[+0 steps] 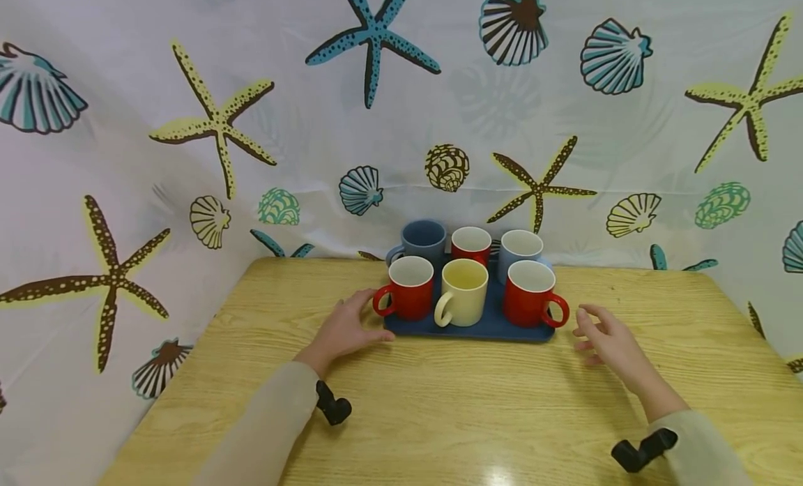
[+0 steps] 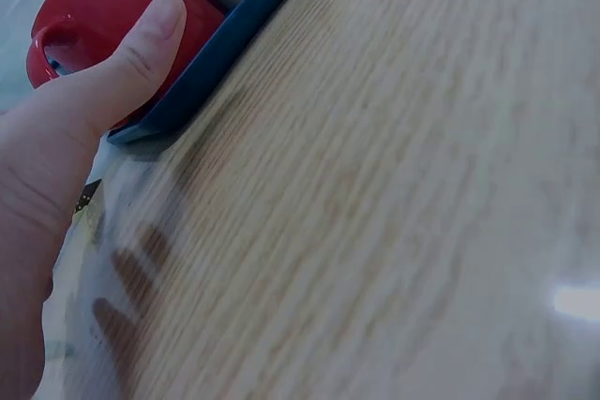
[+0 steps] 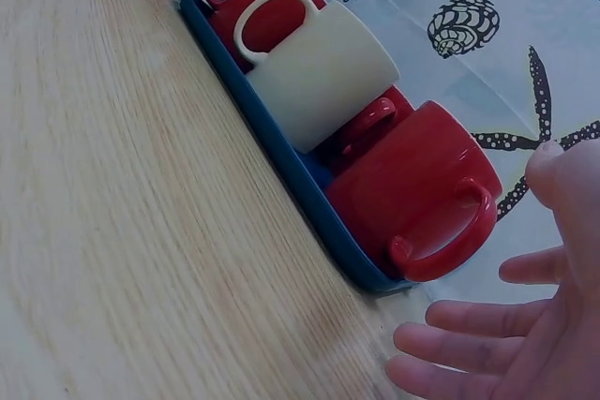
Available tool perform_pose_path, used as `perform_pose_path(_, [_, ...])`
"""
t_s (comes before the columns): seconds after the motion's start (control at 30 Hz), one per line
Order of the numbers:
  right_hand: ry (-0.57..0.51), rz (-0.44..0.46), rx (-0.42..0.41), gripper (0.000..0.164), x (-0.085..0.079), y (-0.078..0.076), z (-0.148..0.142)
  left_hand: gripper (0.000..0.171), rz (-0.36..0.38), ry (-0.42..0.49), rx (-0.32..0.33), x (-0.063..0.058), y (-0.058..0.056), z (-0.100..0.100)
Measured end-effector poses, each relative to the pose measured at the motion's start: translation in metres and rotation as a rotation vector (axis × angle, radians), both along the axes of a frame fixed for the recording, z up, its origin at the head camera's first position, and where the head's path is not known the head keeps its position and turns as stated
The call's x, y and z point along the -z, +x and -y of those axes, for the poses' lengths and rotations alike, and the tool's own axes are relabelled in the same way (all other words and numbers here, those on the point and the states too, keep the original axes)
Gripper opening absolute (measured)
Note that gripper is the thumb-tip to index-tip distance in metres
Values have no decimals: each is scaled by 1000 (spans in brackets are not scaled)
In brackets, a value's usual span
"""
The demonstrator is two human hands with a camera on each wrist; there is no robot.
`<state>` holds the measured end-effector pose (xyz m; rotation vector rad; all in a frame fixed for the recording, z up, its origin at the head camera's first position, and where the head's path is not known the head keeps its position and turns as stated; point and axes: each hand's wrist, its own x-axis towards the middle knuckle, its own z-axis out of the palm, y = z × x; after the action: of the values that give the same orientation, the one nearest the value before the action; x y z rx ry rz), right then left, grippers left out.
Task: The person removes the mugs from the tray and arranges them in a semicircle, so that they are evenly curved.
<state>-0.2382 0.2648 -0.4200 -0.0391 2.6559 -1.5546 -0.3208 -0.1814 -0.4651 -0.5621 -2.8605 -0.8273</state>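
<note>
Saw a blue tray (image 1: 495, 320) toward the back of the tabletop (image 1: 464, 402), close to a hanging cloth (image 1: 301, 144), carrying six upright mugs in two rows of three. Counted along the front a red mug (image 1: 414, 298) with its handle to the left, a cream mug (image 1: 465, 301) with its handle turned toward the front left, and a second red mug (image 1: 525, 303) with its handle to the right. Counted behind these a dark blue mug (image 1: 429, 236), a third red mug (image 1: 467, 251) and a pale blue mug (image 1: 521, 245).

Found the left hand (image 1: 347, 329) at the tray's left end, beside the front-left handle, with thumb and fingers parted wide, thumb reaching to the front corner, gripping nothing. Could not tell about contact there. Found the right hand (image 1: 611, 343) past the right end, near the second red mug's handle but apart from it, with fingers spread and slightly bent, holding nothing.

Noted a light left sleeve (image 1: 270, 416) and right sleeve (image 1: 696, 444). Saw pale wood grain across the tabletop, and starfish and shells printed on the white cloth.
</note>
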Motion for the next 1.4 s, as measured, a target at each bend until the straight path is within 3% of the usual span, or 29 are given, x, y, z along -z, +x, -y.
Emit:
perform_pose_path(0.33, [-169,148,-25,85,2,-11,2,100,19,-2,31,5,-8,-5])
perform_pose_path(0.57, [-273,232,-45,83,4,-20,2,92,19,44,39,12,-13,-7])
perform_pose_path(0.97, [-358,304,-44,76,8,-34,2,95,-30,-29,2,21,-17,-9])
perform_pose_path(1.23, [-321,345,-43,78,3,-40,5,98,-38,-63,1,23,-16,-9])
perform_pose_path(1.4, [-356,379,-53,74,5,-44,5,95,-34,-75,-1,23,-15,-9])
